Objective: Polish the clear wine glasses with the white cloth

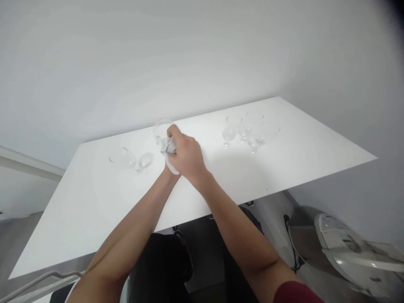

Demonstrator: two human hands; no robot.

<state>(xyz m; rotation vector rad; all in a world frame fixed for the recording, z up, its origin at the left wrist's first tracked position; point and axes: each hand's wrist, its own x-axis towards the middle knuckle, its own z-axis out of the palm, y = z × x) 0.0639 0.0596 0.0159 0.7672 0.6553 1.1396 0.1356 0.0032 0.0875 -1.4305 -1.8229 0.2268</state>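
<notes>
mid-frame, the right hand (188,155) pinched a crumpled white cloth (168,145); a clear, round-rimmed glass (160,127) was just upper-left of that grip, long axis unclear; the left hand's hold, hidden, could not be told.

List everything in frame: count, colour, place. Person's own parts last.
table: 1, white, centre
wall: 1, pale grey, behind table
held glass: 1, clear, at the hands, blurred
cloth: 1, white, in right grip
left glassware: count unclear, clear, table's left
right glassware: several overlapping, clear, table's right
appliance: 1, whitish, lower right, type unclear
pale cable: 1, greyish, lower left
dark cable: at least 1, black, beside appliance
sleeve: 1, dark red, bottom right
forearms: 2, bare, lower centre
right grip: 1, bare, closed on cloth
left grip: 1, bare, mostly hidden
</notes>
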